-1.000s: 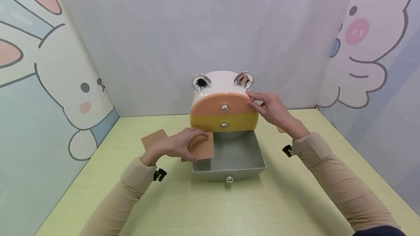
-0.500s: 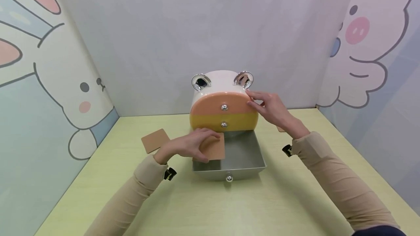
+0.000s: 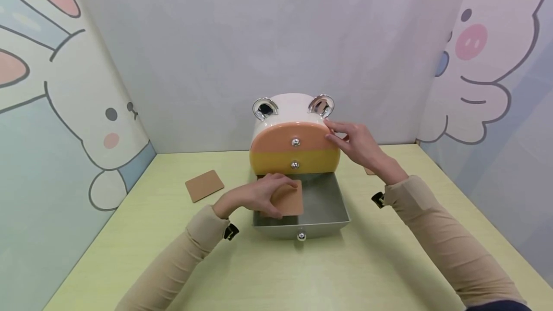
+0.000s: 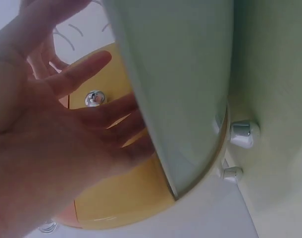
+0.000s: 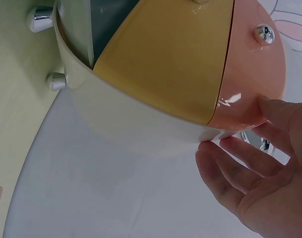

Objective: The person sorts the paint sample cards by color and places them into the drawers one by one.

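Observation:
A small frog-shaped drawer cabinet (image 3: 290, 104) has a white shell, an orange top drawer front (image 3: 272, 140) and a yellow middle one (image 3: 272, 161). Its grey bottom drawer (image 3: 321, 200) is pulled out. Over that drawer, my left hand (image 3: 259, 196) holds a brown square card (image 3: 291, 200) between thumb and fingers. The left wrist view shows the fingers reaching behind the drawer wall, where the card is hidden. My right hand (image 3: 360, 145) steadies the cabinet at its upper right, with thumb on the orange front and fingers (image 5: 245, 153) against the shell.
Another brown card (image 3: 204, 185) lies on the table (image 3: 276, 277) to the left. A further brown piece (image 3: 369, 171) shows partly behind the right wrist. Printed walls enclose the table's sides, and a plain grey one (image 3: 207, 61) stands at the back.
My left hand has carried the brown card rightward and lower, from the drawer's left edge to over its inside, uncovering the card on the table. The right hand has stayed on the cabinet.

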A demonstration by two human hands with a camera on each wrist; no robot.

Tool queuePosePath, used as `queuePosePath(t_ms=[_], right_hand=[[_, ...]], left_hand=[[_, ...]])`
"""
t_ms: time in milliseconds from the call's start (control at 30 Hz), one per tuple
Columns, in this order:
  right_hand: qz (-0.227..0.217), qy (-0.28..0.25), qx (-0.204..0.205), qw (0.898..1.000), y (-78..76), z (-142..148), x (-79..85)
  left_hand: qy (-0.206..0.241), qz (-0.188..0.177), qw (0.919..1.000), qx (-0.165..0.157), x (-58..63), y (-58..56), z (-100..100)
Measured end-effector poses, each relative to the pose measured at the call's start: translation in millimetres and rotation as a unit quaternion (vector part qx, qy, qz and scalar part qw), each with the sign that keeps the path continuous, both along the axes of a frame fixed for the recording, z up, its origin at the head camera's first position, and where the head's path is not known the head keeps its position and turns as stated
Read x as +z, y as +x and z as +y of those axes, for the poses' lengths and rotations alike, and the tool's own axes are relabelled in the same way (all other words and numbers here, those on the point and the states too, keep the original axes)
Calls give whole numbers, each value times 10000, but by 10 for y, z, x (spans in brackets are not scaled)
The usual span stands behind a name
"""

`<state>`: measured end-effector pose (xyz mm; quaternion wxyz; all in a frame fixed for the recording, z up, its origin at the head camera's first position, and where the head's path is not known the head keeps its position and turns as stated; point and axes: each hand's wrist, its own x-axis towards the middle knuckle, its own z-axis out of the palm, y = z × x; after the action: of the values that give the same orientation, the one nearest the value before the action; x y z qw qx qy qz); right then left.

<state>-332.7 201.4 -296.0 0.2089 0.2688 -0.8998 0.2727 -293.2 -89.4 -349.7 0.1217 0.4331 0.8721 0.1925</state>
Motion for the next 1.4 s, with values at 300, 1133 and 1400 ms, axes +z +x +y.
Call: queuePosePath(t_ms=[300,1133,1400], right_hand=[[47,-8,-26,10000,0,2,-2],[87,-23,-14,10000,15,5,-17],[19,-43,0,10000,3,10,-8]], left_hand=[[-143,53,9999,30,-56,-1,78],[272,57,9996,53,-84,-17,-57],[1118,-419,9926,208,157,-91,-672]])
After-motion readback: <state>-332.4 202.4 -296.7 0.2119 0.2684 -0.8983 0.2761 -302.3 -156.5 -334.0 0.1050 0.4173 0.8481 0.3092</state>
